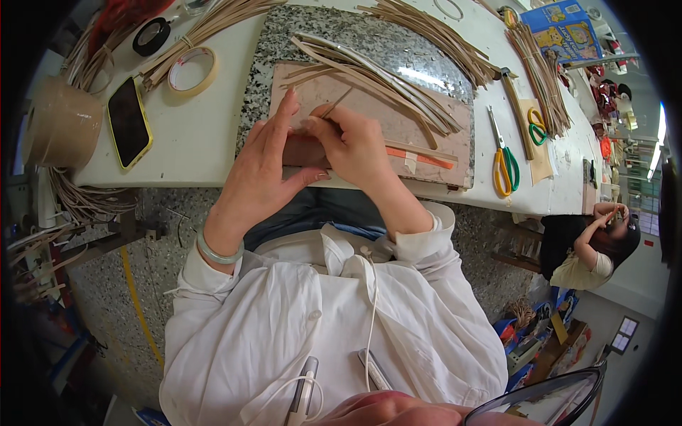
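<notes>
My left hand (264, 160) is raised over the near left part of a pinkish-brown board (455, 145), fingers stretched out and thumb apart. Close beside it, my right hand (354, 142) pinches a thin dark strip (339, 102); its short end sticks up past the thumb and forefinger. The rest of that strip is hidden by my fingers. Just beyond my hands, long brown and whitish strips (383, 82) lie slantwise across the board. An orange-and-white strip (426, 158) rests near the board's front edge, right of my right wrist.
Under the board is a speckled stone slab (341, 27). At left are a phone (129, 122), masking tape (193, 71), black tape (151, 37) and a large tape roll (64, 122). Scissors (504, 160), a hammer (517, 110) and strip bundles (541, 82) lie right. Another person (590, 245) sits farther right.
</notes>
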{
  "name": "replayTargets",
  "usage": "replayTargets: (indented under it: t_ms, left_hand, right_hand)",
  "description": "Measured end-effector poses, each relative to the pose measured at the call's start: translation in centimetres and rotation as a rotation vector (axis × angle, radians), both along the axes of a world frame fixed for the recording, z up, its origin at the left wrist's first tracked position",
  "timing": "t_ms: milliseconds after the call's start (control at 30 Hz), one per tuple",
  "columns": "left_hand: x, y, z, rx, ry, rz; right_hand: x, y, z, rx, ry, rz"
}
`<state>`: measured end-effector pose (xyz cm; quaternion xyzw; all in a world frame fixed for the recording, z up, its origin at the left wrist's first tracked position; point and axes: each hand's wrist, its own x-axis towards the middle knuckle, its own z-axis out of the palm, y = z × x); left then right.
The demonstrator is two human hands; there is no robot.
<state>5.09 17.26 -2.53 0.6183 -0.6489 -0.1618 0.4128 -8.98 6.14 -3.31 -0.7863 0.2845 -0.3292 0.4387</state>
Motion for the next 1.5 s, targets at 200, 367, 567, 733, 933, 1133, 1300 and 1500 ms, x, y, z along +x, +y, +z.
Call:
replayTargets:
  t_ms: [200, 367, 567, 733, 933, 1133, 1300, 1500]
  left_hand:
    - [-0.1, 0.4, 0.3, 0.077, 0.000, 0.031]
    - [0.1, -0.1, 0.5, 0.092, -0.041, -0.005]
    - [0.6, -1.2, 2.1, -0.110, 0.067, 0.054]
    - [0.3, -3.8, 3.2, -0.231, 0.048, 0.179]
    - [-4.4, -12.3, 3.6, -0.197, -0.345, -0.153]
    - [-4.8, -16.8, 2.2, -0.055, -0.375, -0.315]
    - [-5.4, -15.7, 2.3, -0.064, -0.356, -0.381]
    - [-5.9, -15.8, 2.1, -0.270, -0.369, -0.360]
  right_hand:
    - [-5.3, -2.4, 2.5, 0.113, -0.255, -0.091]
    - [-9.6, -3.8, 3.0, -0.468, 0.281, 0.003]
    - [-9.8, -4.2, 2.9, -0.484, 0.276, 0.032]
    - [-10.5, -13.3, 5.1, -0.750, 0.275, -0.205]
    - [-8.5, -24.8, 2.9, -0.684, 0.446, -0.137]
    - [-11.5, -23.0, 3.8, -0.665, 0.124, -0.356]
    - [-19.9, -15.4, 3.6, -0.282, -0.021, -0.336]
    - [-22.6, -8.6, 1.1, 0.033, -0.188, -0.381]
